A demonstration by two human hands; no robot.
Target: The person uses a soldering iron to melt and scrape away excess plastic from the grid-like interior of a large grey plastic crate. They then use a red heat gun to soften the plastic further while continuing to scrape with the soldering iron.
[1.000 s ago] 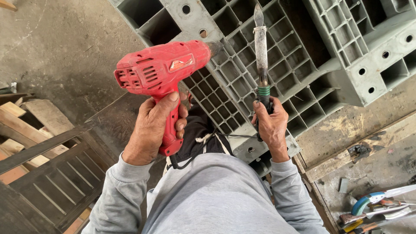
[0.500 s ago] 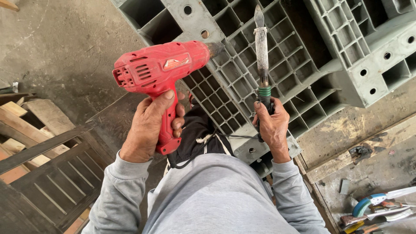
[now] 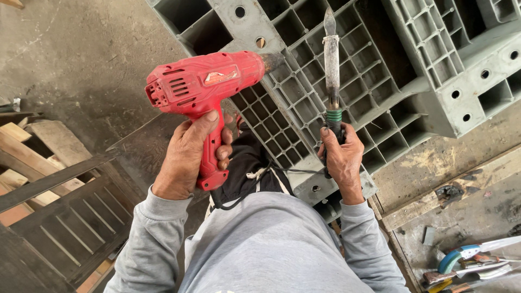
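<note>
Left hand (image 3: 187, 157) is wrapped tight round the pistol grip of the red heat gun (image 3: 209, 89), thumb up against the back of the body, fingers curled on the front of the handle. Gun body sits just above that fist, nozzle pointing away to the right, its dark tip over the grey plastic pallet (image 3: 391, 81). Black cord (image 3: 233, 201) drops from the butt of the handle, just below the fist, and runs across my lap. Right hand (image 3: 342, 160) is closed round the dark handle of a long metal blade tool (image 3: 331, 70); a green collar sits right above the fingers, blade standing up and away from the fist, tip over the pallet grid. The two fists are near each other, not touching. Pallet ribs lie just beyond both tools; I can't tell if nozzle or blade touches the plastic. Wooden pallet slats (image 3: 49, 179) lie well out from the left fist; hand tools (image 3: 467, 263) on the floor well out from the right one.
</note>
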